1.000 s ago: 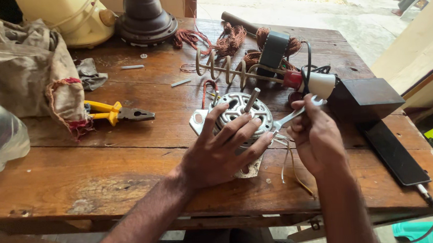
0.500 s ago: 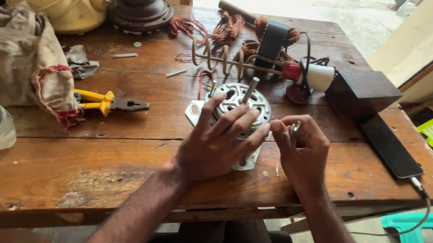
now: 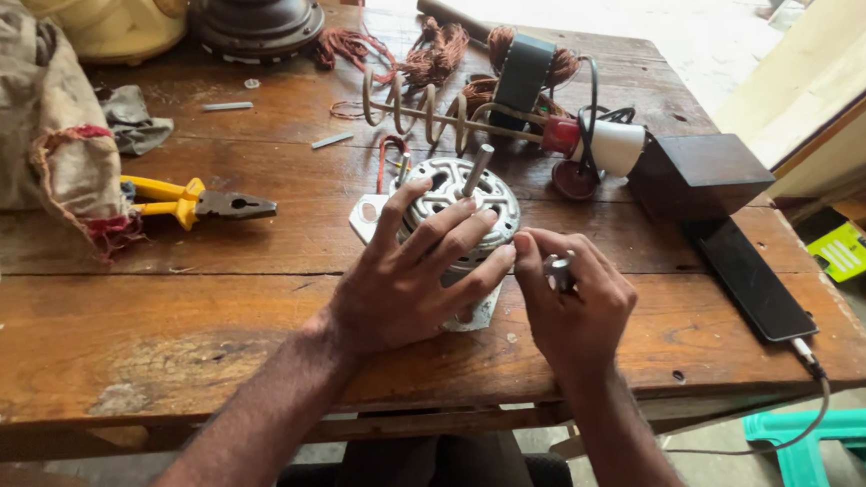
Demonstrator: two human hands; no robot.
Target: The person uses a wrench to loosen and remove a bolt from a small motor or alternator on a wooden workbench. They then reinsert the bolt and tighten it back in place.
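A small silver electric motor (image 3: 462,194) with a steel shaft pointing up rests on the wooden table (image 3: 157,321). My left hand (image 3: 410,275) lies over its near side, fingers spread across the housing. Just right of the motor, my right hand (image 3: 572,300) is closed around a small metal tool whose tip shows between the fingers, close against the housing's edge.
Yellow-handled pliers (image 3: 190,203) lie to the left beside a cloth bag (image 3: 26,138). Behind the motor are copper wire coils (image 3: 432,58), a wire spring frame (image 3: 425,114), a red and white plug (image 3: 598,148), a dark wooden block (image 3: 699,175) and a phone (image 3: 756,276) on a cable.
My right hand has drawn in toward the motor's right edge and curled tighter around the tool. My left hand stays on the motor. The camera view has shifted slightly.
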